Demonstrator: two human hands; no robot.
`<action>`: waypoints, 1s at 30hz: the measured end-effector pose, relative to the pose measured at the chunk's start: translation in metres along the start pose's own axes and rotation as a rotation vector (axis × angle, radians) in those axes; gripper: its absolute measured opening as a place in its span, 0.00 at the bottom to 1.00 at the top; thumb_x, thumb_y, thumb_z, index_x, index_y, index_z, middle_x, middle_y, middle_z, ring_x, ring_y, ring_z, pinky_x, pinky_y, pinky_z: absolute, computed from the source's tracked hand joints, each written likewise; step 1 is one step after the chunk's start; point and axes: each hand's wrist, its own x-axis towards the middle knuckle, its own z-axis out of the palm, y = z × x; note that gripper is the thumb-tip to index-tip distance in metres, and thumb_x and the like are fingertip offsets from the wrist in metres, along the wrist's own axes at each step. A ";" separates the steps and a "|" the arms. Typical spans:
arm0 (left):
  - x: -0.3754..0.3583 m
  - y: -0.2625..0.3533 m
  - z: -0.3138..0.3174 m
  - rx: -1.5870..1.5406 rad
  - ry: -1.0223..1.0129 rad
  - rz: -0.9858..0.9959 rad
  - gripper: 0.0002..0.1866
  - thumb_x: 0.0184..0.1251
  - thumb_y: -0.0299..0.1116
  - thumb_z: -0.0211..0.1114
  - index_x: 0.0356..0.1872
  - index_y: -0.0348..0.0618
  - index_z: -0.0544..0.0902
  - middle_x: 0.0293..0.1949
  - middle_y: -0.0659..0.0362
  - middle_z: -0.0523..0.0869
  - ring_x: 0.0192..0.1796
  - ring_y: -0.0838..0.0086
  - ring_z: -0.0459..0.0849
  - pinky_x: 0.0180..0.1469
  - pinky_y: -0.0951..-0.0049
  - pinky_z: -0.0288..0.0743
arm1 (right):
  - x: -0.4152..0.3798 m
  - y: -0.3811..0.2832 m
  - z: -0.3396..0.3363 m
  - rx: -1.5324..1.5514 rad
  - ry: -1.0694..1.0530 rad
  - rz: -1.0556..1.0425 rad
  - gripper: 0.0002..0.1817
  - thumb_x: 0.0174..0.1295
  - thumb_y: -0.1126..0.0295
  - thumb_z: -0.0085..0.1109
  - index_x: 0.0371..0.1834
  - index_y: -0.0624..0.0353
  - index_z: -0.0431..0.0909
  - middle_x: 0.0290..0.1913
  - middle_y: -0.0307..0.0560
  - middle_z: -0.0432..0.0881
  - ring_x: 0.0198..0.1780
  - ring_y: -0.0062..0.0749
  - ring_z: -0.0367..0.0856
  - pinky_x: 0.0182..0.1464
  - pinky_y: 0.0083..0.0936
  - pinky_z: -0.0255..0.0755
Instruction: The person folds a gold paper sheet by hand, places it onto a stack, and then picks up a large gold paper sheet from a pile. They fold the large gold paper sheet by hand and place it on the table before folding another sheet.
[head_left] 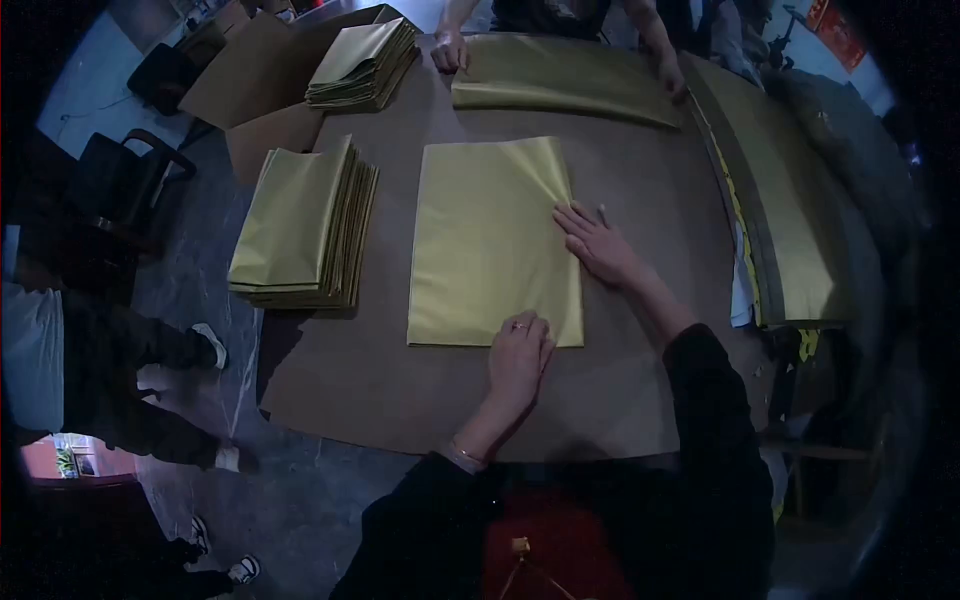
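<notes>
A folded sheet of shiny gold cloth point(490, 240) lies flat on the brown-topped table in front of me. My left hand point(518, 352), with a ring and a bracelet, rests at its near edge, fingers curled down onto the cloth. Flat on the right edge lies my right hand point(597, 243), its fingers stretched out. Creases fan from those fingertips to the cloth's far right corner. Left of the sheet stands a thick stack of folded gold cloths point(290, 225).
Another gold stack point(365, 60) sits at the back left beside an open cardboard box point(245, 75). Across the table point(400, 400), a co-worker's hands point(450, 52) are on a wide gold piece point(570, 80). More gold material point(780, 200) runs along the right. Someone stands at left.
</notes>
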 end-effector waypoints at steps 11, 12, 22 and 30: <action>0.000 0.007 -0.001 0.028 -0.086 -0.089 0.10 0.54 0.29 0.65 0.36 0.42 0.75 0.39 0.55 0.76 0.44 0.59 0.76 0.42 0.62 0.72 | 0.120 0.087 -0.018 -0.073 -0.010 0.038 0.28 0.73 0.53 0.23 0.74 0.48 0.49 0.76 0.36 0.46 0.76 0.31 0.42 0.74 0.48 0.30; 0.000 0.009 -0.002 0.022 -0.081 -0.096 0.09 0.54 0.28 0.64 0.35 0.41 0.74 0.39 0.55 0.76 0.43 0.60 0.76 0.41 0.62 0.73 | 0.123 0.085 -0.021 -0.068 -0.009 0.031 0.28 0.73 0.53 0.23 0.74 0.48 0.49 0.76 0.36 0.46 0.76 0.31 0.42 0.74 0.48 0.30; 0.012 0.046 0.024 0.237 -0.410 0.086 0.14 0.59 0.35 0.62 0.41 0.35 0.74 0.39 0.52 0.77 0.43 0.62 0.77 0.40 0.68 0.76 | 0.155 0.045 -0.034 0.146 0.136 0.465 0.25 0.57 0.48 0.56 0.47 0.58 0.78 0.52 0.51 0.76 0.57 0.39 0.72 0.59 0.42 0.65; -0.004 0.036 0.030 0.280 -0.388 0.114 0.14 0.61 0.35 0.59 0.40 0.33 0.74 0.36 0.49 0.78 0.40 0.61 0.78 0.40 0.66 0.76 | 0.151 0.099 -0.029 0.341 0.120 0.396 0.21 0.49 0.54 0.69 0.27 0.65 0.78 0.26 0.48 0.81 0.28 0.30 0.78 0.30 0.30 0.72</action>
